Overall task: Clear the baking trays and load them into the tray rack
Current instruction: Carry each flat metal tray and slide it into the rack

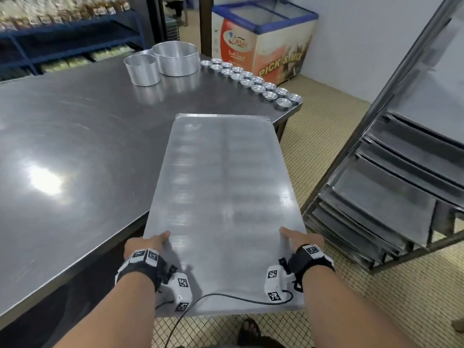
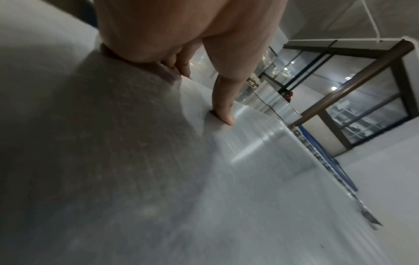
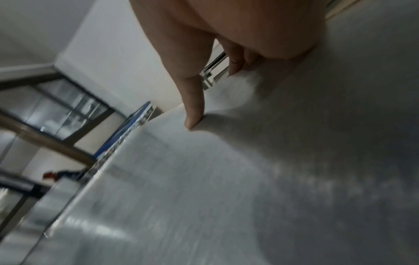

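A long, bare aluminium baking tray (image 1: 226,197) hangs in the air past the steel table's corner, held lengthwise away from me. My left hand (image 1: 150,243) grips its left edge near me, thumb flat on top and fingers curled under. My right hand (image 1: 305,241) grips the right edge the same way. In the left wrist view my left hand's thumb (image 2: 223,107) presses the tray (image 2: 204,179); in the right wrist view my right hand's thumb (image 3: 192,111) presses the tray (image 3: 249,179). The tray rack (image 1: 391,187) stands to the right with several trays on its low runners.
The steel table (image 1: 75,159) fills the left, with two round cake tins (image 1: 160,62) and several small tart moulds (image 1: 253,80) along its far edge. A chest freezer (image 1: 263,38) stands behind, blue shelving (image 1: 65,41) at back left, tiled floor (image 1: 326,136) between table and rack.
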Demonstrator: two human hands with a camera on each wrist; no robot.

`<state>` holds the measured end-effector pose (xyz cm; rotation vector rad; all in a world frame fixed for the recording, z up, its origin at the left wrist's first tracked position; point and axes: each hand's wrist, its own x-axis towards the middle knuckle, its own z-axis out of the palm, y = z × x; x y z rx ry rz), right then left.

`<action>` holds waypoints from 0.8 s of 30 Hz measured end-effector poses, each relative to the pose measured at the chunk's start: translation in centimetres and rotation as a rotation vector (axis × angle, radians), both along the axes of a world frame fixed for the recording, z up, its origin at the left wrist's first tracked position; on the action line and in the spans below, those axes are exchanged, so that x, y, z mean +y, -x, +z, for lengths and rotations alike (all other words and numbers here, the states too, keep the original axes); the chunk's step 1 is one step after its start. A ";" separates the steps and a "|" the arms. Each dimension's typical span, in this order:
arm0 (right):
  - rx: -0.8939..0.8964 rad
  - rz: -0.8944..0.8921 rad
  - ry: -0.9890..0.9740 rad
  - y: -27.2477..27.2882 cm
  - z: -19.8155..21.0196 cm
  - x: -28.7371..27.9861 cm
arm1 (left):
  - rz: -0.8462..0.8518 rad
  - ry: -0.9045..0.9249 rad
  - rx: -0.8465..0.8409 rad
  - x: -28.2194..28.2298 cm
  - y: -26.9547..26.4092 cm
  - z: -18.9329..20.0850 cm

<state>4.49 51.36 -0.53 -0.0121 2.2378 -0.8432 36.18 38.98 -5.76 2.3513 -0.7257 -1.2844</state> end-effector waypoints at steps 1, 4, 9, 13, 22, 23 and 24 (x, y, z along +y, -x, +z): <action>-0.005 -0.014 0.010 -0.6 0.2 0.7 | -0.030 0.014 0.001 -0.4 -0.3 0.0; -0.025 -0.123 0.079 -2.3 0.5 2.9 | -0.175 -0.007 -0.040 -1.1 -1.5 0.5; 0.039 -0.263 0.107 -5.7 1.2 6.7 | -0.262 0.077 -0.021 -1.5 -2.5 2.5; 0.087 -0.398 0.149 -8.1 2.5 9.8 | -0.308 0.156 0.058 -1.8 -2.5 2.8; 0.164 -0.686 0.219 -10.8 3.8 17.6 | -0.616 0.294 0.180 1.2 0.5 6.5; 0.159 -0.719 0.239 -10.8 4.0 18.5 | -0.667 0.307 0.187 1.5 1.1 6.9; 0.152 -0.748 0.257 -10.7 4.3 19.4 | -0.696 0.321 0.191 1.7 1.7 7.1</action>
